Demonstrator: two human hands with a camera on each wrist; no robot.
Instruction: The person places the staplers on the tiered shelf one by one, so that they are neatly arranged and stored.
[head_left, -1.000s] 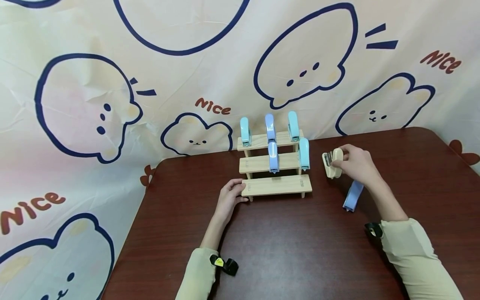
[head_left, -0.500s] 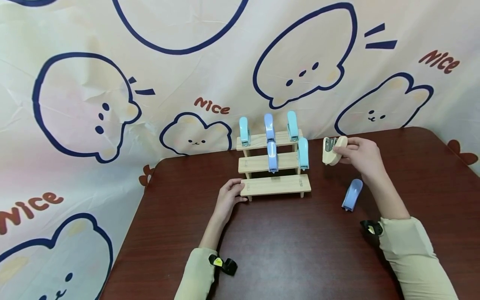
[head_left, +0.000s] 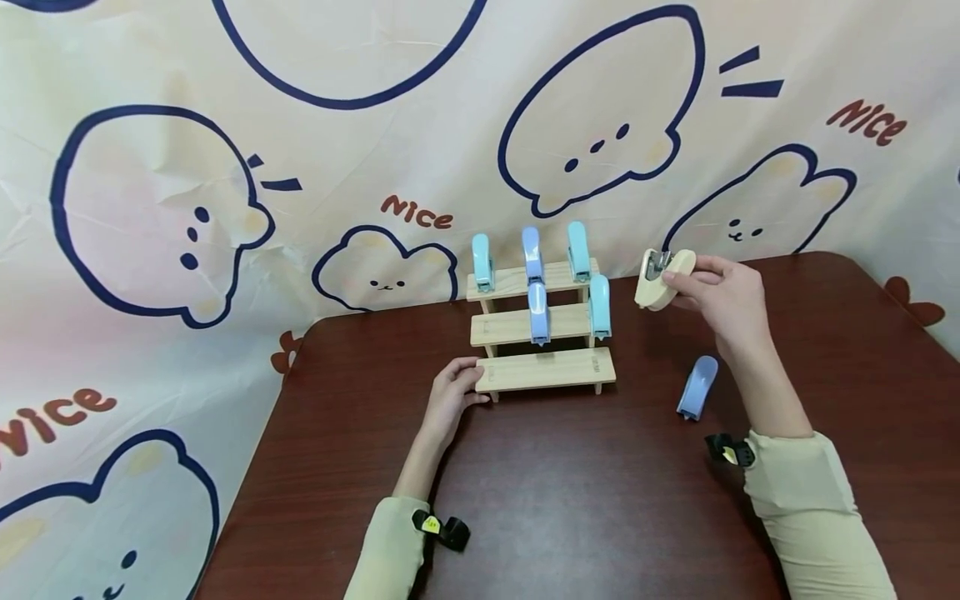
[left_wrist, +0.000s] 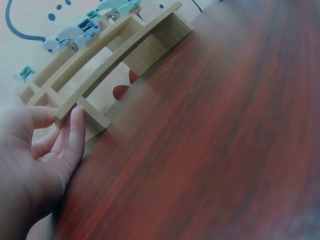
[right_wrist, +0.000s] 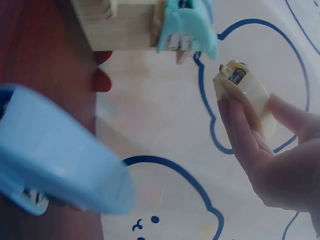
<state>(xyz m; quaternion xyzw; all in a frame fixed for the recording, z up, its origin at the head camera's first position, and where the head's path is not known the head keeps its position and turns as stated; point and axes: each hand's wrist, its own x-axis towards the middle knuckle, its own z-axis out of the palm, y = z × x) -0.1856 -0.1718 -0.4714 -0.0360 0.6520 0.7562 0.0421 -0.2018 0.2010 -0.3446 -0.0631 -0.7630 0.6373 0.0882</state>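
Note:
A cream stapler (head_left: 665,283) is pinched between the thumb and fingers of my right hand (head_left: 733,304), lifted above the table to the right of a three-step wooden rack (head_left: 517,377). In the right wrist view its metal part shows at the upper end of the stapler (right_wrist: 252,95). My left hand (head_left: 447,400) grips the left end of the rack's lowest step; the left wrist view shows thumb and fingers round the board's end (left_wrist: 65,111). On the table below my right hand lies a blue stapler (head_left: 697,387).
The top step bears two turquoise staplers (head_left: 482,262) with a blue stapler (head_left: 532,254) between them. The middle step carries another blue stapler (head_left: 538,312) and a turquoise stapler (head_left: 600,306). A printed cloth (head_left: 375,158) hangs behind the brown table (head_left: 570,483).
My right hand has raised the cream stapler up and away from the table, near the blue one, tilting it. The left hand keeps its hold on the rack.

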